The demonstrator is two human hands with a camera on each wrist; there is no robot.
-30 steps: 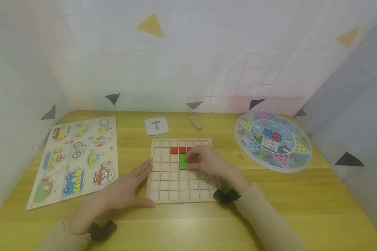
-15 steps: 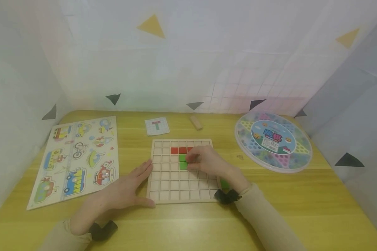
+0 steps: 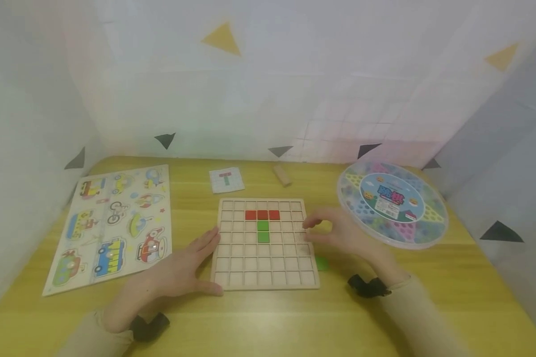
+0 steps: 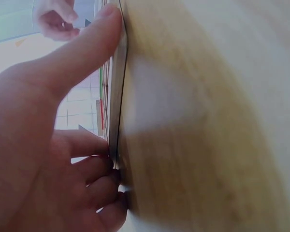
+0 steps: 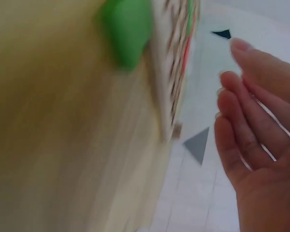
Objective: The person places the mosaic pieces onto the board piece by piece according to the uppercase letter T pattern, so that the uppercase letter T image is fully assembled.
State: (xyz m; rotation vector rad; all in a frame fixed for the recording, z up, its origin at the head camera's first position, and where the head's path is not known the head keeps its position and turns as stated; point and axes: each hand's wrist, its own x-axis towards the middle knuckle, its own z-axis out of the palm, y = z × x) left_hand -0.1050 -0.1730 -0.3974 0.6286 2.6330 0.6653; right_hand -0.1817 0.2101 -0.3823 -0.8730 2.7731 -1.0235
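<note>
A wooden grid board (image 3: 245, 277) lies on the table in the head view. Three red square tiles (image 3: 262, 214) form a row in it, and two green square tiles (image 3: 263, 231) run down below the middle one. My left hand (image 3: 178, 270) touches the board's left side with its fingertips, its thumb at the near left corner; in the left wrist view the thumb (image 4: 82, 53) stretches along the board's edge. Over the board's right edge, my right hand (image 3: 344, 235) hovers with bent, parted fingers and nothing between them. One green piece (image 3: 322, 263) lies beside the board's right side.
Behind the board lie a pattern card (image 3: 226, 180) with a T shape and a small wooden block (image 3: 282, 175). A vehicle puzzle board (image 3: 111, 228) is at left, a round Chinese checkers set (image 3: 390, 228) at right. Pale cloth walls (image 3: 268, 89) surround the table.
My right hand has moved right, off the green tiles to the board's right edge, leaving both in the grid. My left hand has stayed at the board's left side.
</note>
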